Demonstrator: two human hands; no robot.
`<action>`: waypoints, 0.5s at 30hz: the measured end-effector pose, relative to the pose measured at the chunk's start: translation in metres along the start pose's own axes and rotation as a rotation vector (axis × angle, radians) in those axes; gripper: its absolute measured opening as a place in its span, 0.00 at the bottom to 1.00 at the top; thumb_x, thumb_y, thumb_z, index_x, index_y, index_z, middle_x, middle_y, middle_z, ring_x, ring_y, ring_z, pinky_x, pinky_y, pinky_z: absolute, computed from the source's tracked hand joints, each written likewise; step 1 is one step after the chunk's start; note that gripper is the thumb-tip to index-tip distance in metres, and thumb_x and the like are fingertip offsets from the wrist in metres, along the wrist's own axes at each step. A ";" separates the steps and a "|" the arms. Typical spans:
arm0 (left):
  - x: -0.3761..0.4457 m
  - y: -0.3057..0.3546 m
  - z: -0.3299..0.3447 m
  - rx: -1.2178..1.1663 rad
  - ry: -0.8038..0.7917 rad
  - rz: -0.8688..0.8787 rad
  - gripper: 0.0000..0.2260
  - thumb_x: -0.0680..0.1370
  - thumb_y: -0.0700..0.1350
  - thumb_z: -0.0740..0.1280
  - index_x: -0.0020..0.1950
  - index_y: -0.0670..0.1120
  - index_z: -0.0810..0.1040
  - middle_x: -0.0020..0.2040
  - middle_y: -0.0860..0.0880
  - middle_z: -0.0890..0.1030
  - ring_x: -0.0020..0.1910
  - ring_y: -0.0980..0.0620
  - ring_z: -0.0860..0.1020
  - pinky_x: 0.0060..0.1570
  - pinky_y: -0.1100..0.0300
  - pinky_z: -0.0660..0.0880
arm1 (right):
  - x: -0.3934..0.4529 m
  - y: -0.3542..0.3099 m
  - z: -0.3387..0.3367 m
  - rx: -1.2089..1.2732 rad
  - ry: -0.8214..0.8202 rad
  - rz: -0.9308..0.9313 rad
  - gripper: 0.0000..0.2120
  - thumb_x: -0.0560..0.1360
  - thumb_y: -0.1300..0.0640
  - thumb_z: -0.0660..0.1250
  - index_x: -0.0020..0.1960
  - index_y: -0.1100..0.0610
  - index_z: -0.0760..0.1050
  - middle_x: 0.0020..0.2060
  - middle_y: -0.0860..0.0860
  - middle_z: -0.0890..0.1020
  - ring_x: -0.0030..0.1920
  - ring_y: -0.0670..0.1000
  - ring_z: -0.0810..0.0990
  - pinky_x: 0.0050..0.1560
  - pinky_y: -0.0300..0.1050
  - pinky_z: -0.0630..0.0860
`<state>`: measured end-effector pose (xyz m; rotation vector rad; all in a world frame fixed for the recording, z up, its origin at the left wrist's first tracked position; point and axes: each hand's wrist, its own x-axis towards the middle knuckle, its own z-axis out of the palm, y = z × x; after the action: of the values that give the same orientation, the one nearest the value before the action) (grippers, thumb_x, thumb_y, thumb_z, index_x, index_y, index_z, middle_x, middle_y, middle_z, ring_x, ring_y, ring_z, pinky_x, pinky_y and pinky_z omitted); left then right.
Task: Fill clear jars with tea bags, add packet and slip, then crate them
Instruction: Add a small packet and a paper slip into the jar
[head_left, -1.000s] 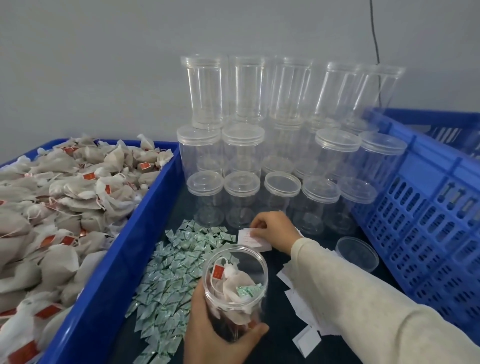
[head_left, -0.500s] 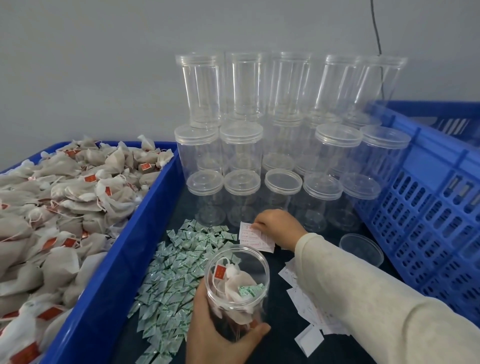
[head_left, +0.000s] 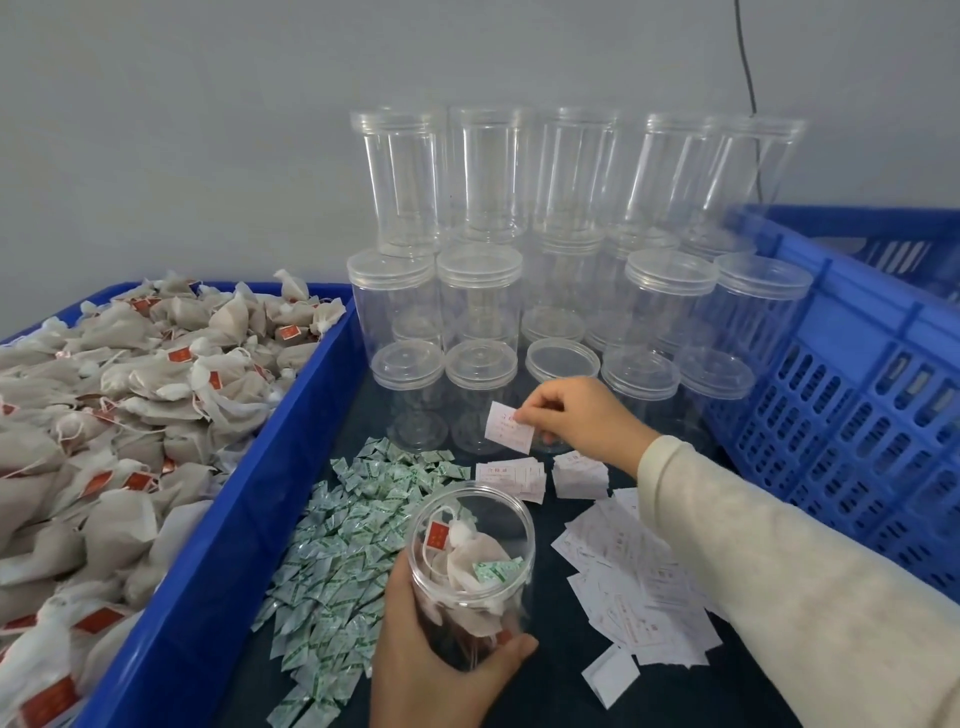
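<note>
Slip (head_left: 510, 432) now lifted off worktop, pinched by right hand (head_left: 582, 418) above open jar (head_left: 470, 566); left hand (head_left: 441, 660) grips jar.

We see open clear jar (head_left: 470, 571) upright, tea bags and green packet (head_left: 496, 569) inside | white slip (head_left: 510, 427) lifted above the slip pile (head_left: 639, 582) | blue crate (head_left: 852, 395) at right

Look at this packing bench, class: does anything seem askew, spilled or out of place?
Mostly orderly. The white paper slips lie scattered loosely near the right forearm, not stacked like the small piles behind them. One empty jar in the front row seems to lack a lid, unlike its neighbours. Nothing looks damaged.
</note>
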<state>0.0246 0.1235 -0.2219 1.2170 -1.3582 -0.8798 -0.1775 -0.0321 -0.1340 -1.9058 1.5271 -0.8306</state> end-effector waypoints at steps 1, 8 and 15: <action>0.000 0.000 0.001 -0.013 -0.007 0.003 0.48 0.44 0.58 0.80 0.58 0.79 0.61 0.54 0.70 0.76 0.51 0.69 0.76 0.46 0.71 0.69 | -0.004 -0.010 -0.007 0.050 -0.003 -0.001 0.05 0.74 0.56 0.72 0.40 0.52 0.81 0.33 0.50 0.83 0.28 0.40 0.78 0.32 0.30 0.75; -0.001 0.006 0.005 -0.096 -0.049 0.054 0.46 0.48 0.54 0.82 0.58 0.77 0.64 0.57 0.67 0.77 0.56 0.67 0.76 0.49 0.76 0.72 | -0.060 -0.086 -0.046 0.378 -0.311 -0.017 0.03 0.65 0.52 0.74 0.39 0.47 0.85 0.39 0.50 0.86 0.34 0.44 0.77 0.33 0.32 0.75; -0.007 0.017 0.013 -0.108 -0.068 0.101 0.46 0.51 0.55 0.81 0.65 0.67 0.63 0.60 0.65 0.75 0.62 0.64 0.74 0.57 0.69 0.73 | -0.100 -0.096 -0.035 0.120 -0.517 0.087 0.03 0.72 0.53 0.73 0.40 0.47 0.85 0.37 0.48 0.84 0.35 0.46 0.72 0.35 0.36 0.69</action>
<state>0.0082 0.1326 -0.2097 1.0350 -1.3953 -0.9176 -0.1587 0.0835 -0.0522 -1.7721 1.2015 -0.3406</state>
